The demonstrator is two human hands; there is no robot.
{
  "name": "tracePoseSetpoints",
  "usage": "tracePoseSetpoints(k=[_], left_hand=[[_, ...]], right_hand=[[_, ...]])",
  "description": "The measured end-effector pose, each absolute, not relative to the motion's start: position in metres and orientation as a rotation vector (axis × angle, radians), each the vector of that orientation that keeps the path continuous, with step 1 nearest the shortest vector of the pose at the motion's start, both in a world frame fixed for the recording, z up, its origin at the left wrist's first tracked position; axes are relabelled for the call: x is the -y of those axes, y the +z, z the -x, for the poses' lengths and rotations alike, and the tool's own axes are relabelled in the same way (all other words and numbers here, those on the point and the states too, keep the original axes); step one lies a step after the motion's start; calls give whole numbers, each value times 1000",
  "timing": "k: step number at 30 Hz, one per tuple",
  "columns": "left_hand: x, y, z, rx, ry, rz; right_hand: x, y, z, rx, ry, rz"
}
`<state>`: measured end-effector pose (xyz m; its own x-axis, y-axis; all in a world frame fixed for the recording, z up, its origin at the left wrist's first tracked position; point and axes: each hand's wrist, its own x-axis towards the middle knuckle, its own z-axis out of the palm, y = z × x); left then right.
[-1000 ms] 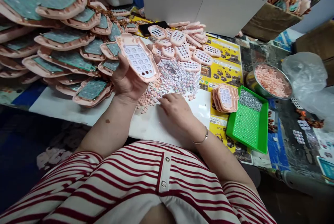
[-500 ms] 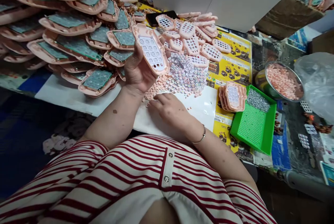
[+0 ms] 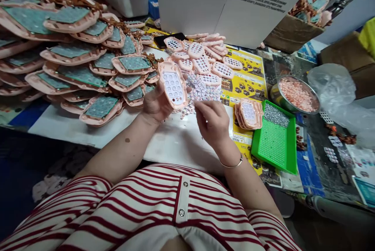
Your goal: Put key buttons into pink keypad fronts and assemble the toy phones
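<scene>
My left hand [image 3: 152, 105] is closed around the edge of a pink plastic toy phone shell [image 3: 172, 84], tilted up with its white keypad grid facing me. A few dark spots show at the grid's lower end. Just right of the shell, my right hand [image 3: 215, 123] is raised with its fingers pinched together; whatever is between the fingertips is hidden or too small to make out. Behind both hands lies a heap of small printed buttons [image 3: 199, 89] on white sheeting [image 3: 172, 137]. Farther back are piled pink shells with rows of dark holes [image 3: 202, 63].
Stacked pink shells with green-blue panels [image 3: 73, 73] crowd the left. On the right are a small shell stack [image 3: 249, 113], a green tray [image 3: 277, 145] holding silvery screws [image 3: 275, 115], and a metal bowl [image 3: 274, 94] of pink pieces. A large carton [image 3: 231, 16] stands behind.
My right hand has lifted off the small pieces on the sheeting and moved right, its fingers now pinched. My left hand still holds the shell. The camera view has shifted upward and right.
</scene>
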<state>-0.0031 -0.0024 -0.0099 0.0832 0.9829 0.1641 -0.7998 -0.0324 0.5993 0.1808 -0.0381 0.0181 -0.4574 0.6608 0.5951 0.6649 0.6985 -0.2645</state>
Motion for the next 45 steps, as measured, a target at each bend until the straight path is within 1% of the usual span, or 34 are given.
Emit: tracePoseSetpoints(k=[5,10,17,19,21,25,28,31,34,37,41,43,45], left_hand=[[10,-13,-7,-357,1316,-692],[10,-12,-10,-401,1330,-667],[18,-13,-16,-458,1259,-658],[20,-13,-16,-472,1199,-668],[20,-12,-13,-466,1142,-669],[18,-12,-9,-507,1156,-646],[20,-11,-8,-527,1166,-636],[22,-10,-9,-534,1172,-635],[23,-10,-9,-528,1179,-628],[22,-12,-11,-526,1179,-612],[19,-17,-17,-504,1139,-579],[17,-18,-19,-489,1126,-554],[15,-19,-20,-475,1131,-521]], right_hand=[[40,23,-169,2507,-198,935],[43,15,-168,2544,-102,942],[48,2,-179,2454,-111,942],[48,7,-198,2412,-142,1031],[47,14,-227,2333,-224,1212],[48,28,-300,2152,-452,1621],[56,31,-336,2201,-522,1817],[67,33,-348,2341,-514,1942],[66,44,-338,2380,-476,1998],[33,57,-308,2389,-393,1912],[-61,54,-252,2624,-103,1795],[-109,44,-228,2726,118,1920],[-145,33,-213,2739,189,2006]])
